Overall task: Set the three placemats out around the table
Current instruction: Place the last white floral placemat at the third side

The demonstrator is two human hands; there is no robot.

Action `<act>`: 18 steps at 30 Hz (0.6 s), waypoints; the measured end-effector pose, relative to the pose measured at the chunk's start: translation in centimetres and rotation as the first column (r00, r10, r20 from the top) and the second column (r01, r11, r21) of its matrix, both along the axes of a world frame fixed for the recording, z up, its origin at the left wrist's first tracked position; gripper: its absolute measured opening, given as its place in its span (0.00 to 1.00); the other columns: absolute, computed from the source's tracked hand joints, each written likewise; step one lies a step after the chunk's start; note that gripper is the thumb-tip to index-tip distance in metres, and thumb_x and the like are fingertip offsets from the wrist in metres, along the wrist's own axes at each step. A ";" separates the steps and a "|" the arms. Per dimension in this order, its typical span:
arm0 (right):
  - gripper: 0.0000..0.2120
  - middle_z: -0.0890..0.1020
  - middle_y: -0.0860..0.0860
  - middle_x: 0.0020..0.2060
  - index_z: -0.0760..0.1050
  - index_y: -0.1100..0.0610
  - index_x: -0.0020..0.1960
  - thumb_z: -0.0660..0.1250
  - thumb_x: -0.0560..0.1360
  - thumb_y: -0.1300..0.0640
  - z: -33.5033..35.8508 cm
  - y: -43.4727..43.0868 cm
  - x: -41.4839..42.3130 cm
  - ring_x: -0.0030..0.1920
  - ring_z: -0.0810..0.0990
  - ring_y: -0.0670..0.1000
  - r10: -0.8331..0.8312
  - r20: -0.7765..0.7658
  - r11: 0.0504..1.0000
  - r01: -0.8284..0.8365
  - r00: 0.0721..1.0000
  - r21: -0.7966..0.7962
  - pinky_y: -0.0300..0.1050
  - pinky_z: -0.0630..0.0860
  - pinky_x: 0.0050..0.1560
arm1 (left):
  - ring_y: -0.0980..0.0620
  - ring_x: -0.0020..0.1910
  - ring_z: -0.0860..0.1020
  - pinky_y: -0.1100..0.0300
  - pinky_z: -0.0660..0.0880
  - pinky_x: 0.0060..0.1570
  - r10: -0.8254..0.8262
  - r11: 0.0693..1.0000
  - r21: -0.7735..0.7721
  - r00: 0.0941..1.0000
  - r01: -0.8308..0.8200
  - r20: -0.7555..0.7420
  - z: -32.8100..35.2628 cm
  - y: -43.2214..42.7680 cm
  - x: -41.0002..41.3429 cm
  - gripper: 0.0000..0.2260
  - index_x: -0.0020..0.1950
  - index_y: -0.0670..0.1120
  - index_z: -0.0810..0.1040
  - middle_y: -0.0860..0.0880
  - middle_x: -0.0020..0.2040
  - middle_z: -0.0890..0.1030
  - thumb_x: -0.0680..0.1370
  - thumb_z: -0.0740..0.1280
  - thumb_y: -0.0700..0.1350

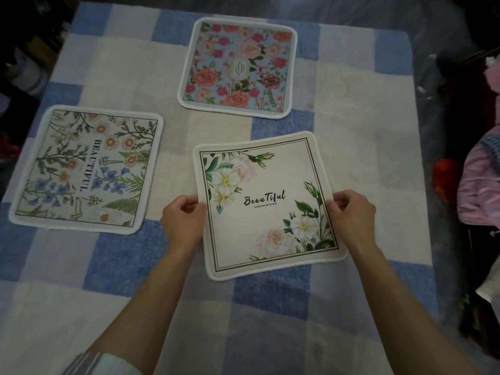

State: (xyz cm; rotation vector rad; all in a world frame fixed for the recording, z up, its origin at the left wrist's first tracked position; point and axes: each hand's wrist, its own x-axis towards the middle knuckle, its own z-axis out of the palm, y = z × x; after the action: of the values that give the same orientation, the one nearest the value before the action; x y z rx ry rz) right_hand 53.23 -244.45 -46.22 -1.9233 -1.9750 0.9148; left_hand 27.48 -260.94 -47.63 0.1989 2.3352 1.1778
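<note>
third mat: the white-flower placemat [266, 204] sat toward the near edge of the table [351, 109], a bit right of the middle, and looked like the last one left to settle
grip: left hand [182, 219] pinched its left edge and right hand [353, 212] pinched its right edge, fingers closed tight on the cloth border, both at about mid-height of the mat
which way it lay: the mat was right between the two hands, so neither hand was nearer. It was pretty much square, no real long axis, but it was twisted a little, right side further away than the left
lifted or flat: honestly couldn't tell
other two: the daisy placemat [86, 169] lay flat by the left edge, and the rose placemat [238, 67] lay flat toward the far edge, both well apart from the held one
next move, my guess: a small twist to square it with the near edge, then let go
right edge: no mat there, just checked cloth
</note>
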 end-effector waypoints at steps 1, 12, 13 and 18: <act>0.07 0.83 0.50 0.36 0.83 0.60 0.50 0.71 0.75 0.57 0.1 0.1 0.1 0.38 0.80 0.50 -0.014 -0.013 1.000 0.014 1.000 -0.005 0.35 0.75 0.45 | 0.62 0.35 0.81 0.63 0.78 0.38 -0.008 1.000 0.008 1.000 0.008 -0.018 0.1 0.0 0.0 0.11 0.37 0.58 0.80 0.58 0.36 0.83 0.71 0.73 0.41; 0.02 0.81 0.42 0.36 0.82 0.52 0.46 0.73 0.74 0.57 3.3 -0.8 0.7 0.37 0.79 0.39 -0.075 -0.233 0.995 0.088 0.969 0.042 0.25 0.72 0.37 | 0.61 0.34 0.80 0.63 0.77 0.38 -0.069 0.993 0.088 0.995 0.075 -0.073 2.9 -1.1 -0.7 0.08 0.39 0.55 0.81 0.56 0.36 0.83 0.72 0.73 0.42; 0.02 0.82 0.43 0.36 0.82 0.52 0.46 0.73 0.74 0.57 3.9 -1.2 0.9 0.38 0.80 0.40 -0.076 -0.246 0.995 0.089 0.966 0.044 0.29 0.74 0.40 | 0.62 0.33 0.80 0.63 0.77 0.37 -0.072 0.991 0.105 0.994 0.081 -0.079 3.4 -1.4 -0.7 0.08 0.39 0.55 0.81 0.56 0.35 0.83 0.72 0.73 0.41; 0.02 0.83 0.45 0.37 0.82 0.52 0.46 0.73 0.74 0.57 6.8 -4.5 2.4 0.39 0.82 0.43 -0.080 -0.293 0.990 0.111 0.953 0.092 0.37 0.77 0.43 | 0.55 0.35 0.80 0.55 0.81 0.40 -0.098 0.974 0.199 0.992 0.112 -0.079 5.8 -3.1 -0.2 0.07 0.41 0.52 0.82 0.52 0.36 0.83 0.72 0.73 0.40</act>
State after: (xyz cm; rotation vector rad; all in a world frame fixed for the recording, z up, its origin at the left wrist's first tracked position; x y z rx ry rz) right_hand 55.60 -248.95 -39.46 -1.6999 -1.7121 0.9794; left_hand 27.25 -264.05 -41.78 0.4359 2.2302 1.3752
